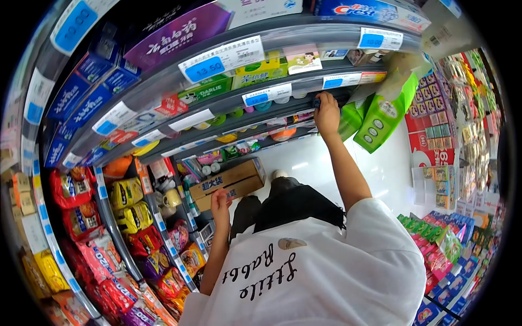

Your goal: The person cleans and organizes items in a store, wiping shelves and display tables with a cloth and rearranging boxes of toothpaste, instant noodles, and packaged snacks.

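Observation:
My right hand [328, 113] reaches to the right end of a lower shelf, fingers closed round a small dark object [317, 102], too small to name. Just right of it, green packages [383, 117] hang off the shelf end. My left hand [220, 205] is low beside a brown cardboard box [228, 183] on the floor. Its fingers look loosely apart, with nothing seen in them. Above the right hand, a shelf holds a green toothpaste box [260, 71] and a pink-white box [303, 61].
Snack bags [133, 217] fill sloping shelves at the left. A Crest box [372, 12] and a purple box [179, 32] stand on the top shelf. Pale floor [304, 163] shows below the shelves. Packed display racks [473, 130] line the right side.

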`<state>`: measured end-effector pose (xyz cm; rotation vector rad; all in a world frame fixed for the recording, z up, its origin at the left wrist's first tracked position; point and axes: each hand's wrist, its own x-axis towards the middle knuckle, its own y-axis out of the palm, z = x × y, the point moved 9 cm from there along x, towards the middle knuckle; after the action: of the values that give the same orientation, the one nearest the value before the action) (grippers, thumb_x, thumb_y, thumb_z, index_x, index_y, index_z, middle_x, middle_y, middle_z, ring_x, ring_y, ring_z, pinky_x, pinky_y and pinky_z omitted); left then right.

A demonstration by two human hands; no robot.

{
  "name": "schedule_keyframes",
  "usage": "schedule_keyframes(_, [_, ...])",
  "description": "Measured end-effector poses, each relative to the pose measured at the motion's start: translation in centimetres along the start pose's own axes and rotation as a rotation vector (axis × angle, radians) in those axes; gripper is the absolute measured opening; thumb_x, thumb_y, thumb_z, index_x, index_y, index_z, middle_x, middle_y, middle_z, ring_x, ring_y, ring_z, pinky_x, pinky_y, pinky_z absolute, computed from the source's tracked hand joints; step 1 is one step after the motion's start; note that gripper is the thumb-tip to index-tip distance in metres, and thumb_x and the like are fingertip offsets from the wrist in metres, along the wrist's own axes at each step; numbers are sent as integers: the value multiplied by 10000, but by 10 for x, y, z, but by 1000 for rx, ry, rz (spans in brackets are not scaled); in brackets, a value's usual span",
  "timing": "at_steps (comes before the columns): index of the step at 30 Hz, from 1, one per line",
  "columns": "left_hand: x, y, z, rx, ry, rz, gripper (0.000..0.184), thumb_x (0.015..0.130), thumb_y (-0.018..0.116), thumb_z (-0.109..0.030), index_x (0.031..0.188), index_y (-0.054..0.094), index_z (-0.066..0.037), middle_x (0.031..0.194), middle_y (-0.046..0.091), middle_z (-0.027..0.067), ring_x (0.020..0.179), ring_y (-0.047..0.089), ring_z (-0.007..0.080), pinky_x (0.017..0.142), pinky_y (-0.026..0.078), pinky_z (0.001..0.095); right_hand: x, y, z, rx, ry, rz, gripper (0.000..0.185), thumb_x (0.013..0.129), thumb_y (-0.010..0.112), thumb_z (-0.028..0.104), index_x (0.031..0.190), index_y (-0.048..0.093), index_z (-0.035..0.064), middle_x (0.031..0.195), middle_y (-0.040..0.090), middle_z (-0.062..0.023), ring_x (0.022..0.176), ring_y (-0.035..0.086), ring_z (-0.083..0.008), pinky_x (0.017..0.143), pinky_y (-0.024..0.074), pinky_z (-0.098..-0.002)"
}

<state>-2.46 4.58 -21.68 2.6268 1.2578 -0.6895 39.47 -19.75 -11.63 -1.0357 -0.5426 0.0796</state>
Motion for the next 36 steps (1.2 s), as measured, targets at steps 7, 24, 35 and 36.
schedule_keyframes(7, [-4,3,18,-74,-29,-1,213,979,499,-178,1174,528,-95,1082,610,57,861,613,139,758,483,271,-30,28,77,106,-137,94,388,660,674,17,1025,568,92,1124,571,-96,1086,534,-321,881,448,-417])
schedule_keyframes(24, [-7,-60,-4,-94,70,-7,219,980,476,-145,1168,545,-56,1013,639,68,861,614,135,772,484,263,-82,111,304,314,-325,375,395,700,611,-32,1070,565,99,1117,559,-100,1073,550,-311,886,480,-395])
schedule_keyframes(35, [-24,-168,9,-149,75,-125,234,972,492,-184,1149,574,-55,1011,654,65,894,621,147,800,478,278,-104,176,393,935,-224,494,416,726,577,-36,1118,589,103,1077,587,-114,1028,560,-273,871,465,-349])
schedule_keyframes(36, [-25,-175,9,-158,79,-128,247,972,498,-191,1165,565,-53,1031,647,72,898,621,150,807,479,282,-112,188,395,1100,-29,623,411,736,575,-33,1125,593,97,1059,594,-97,1018,559,-244,865,461,-337])
